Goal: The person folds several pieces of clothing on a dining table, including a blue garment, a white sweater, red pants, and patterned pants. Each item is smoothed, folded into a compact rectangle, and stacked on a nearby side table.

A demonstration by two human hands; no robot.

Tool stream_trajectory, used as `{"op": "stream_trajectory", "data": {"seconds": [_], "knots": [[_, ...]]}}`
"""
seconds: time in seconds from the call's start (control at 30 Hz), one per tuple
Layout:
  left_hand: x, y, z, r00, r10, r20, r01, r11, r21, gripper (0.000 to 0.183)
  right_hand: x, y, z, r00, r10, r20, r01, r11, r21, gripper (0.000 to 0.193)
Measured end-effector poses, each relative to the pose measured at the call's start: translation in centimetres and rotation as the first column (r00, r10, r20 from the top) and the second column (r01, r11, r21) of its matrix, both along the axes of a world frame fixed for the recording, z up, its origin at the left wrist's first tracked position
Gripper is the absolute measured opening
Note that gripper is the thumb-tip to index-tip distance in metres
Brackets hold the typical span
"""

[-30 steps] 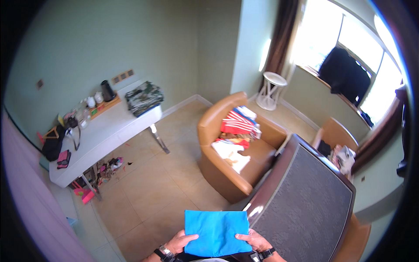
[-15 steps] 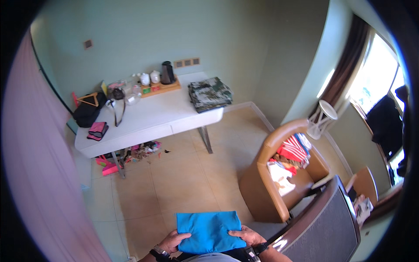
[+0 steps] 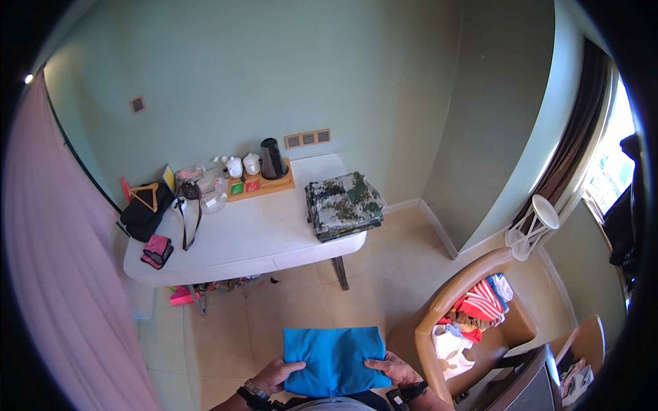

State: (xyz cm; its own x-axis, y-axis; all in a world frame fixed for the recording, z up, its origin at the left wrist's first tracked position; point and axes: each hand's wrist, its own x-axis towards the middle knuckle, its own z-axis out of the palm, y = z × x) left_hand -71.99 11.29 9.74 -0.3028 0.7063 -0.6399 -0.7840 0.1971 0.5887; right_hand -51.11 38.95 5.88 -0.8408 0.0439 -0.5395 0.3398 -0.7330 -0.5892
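Between my two hands, close to my body, is a folded blue cloth, flat and roughly square. My left hand grips its left edge with the thumb on top. My right hand pinches the right edge the same way, fingers hidden beneath. Ahead stands a white desk, and on its right end lies a stack of folded camouflage clothes. The cloth is held over the floor, apart from the desk.
To the right, a brown leather armchair holds a pile of clothes. A dark board-like panel stands before it. On the desk are a kettle, a wooden tray and a black bag. A pink curtain hangs left.
My view has tilted and shifted, so the desk and camouflage stack appear lower and the armchair farther right. Both hands keep hold of the blue cloth.
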Motion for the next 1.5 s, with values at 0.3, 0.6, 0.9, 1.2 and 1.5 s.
{"op": "stream_trajectory", "data": {"seconds": [0.3, 0.6, 0.9, 1.2, 1.5], "knots": [[-13.1, 12.7, 6.9, 0.990, 0.073, -0.119, -0.056, 0.989, 0.135, 0.052, -13.7, 13.4, 8.2, 0.984, 0.020, -0.176, -0.020, 1.000, -0.002, 0.052], [-33.0, 26.7, 11.7, 0.903, 0.138, -0.407, 0.003, 0.945, 0.327, 0.056, -33.8, 27.4, 15.6, 0.948, 0.122, -0.296, 0.053, 0.853, 0.519, 0.053], [-42.5, 35.8, 2.0, 0.975, 0.118, -0.186, -0.069, 0.965, 0.252, 0.048, -43.1, 37.0, 7.9, 0.998, 0.026, -0.055, 0.016, 0.759, 0.651, 0.054], [-41.3, 35.8, -5.7, 0.983, 0.069, -0.173, -0.067, 0.998, 0.014, 0.044, -43.1, 39.6, -0.9, 0.990, 0.041, 0.138, -0.127, 0.700, 0.703, 0.054], [-40.2, 35.5, -4.4, 0.980, 0.117, -0.161, -0.116, 0.993, 0.010, 0.046, -43.1, 38.9, 0.6, 0.981, 0.051, 0.185, -0.173, 0.653, 0.737, 0.056]]}}
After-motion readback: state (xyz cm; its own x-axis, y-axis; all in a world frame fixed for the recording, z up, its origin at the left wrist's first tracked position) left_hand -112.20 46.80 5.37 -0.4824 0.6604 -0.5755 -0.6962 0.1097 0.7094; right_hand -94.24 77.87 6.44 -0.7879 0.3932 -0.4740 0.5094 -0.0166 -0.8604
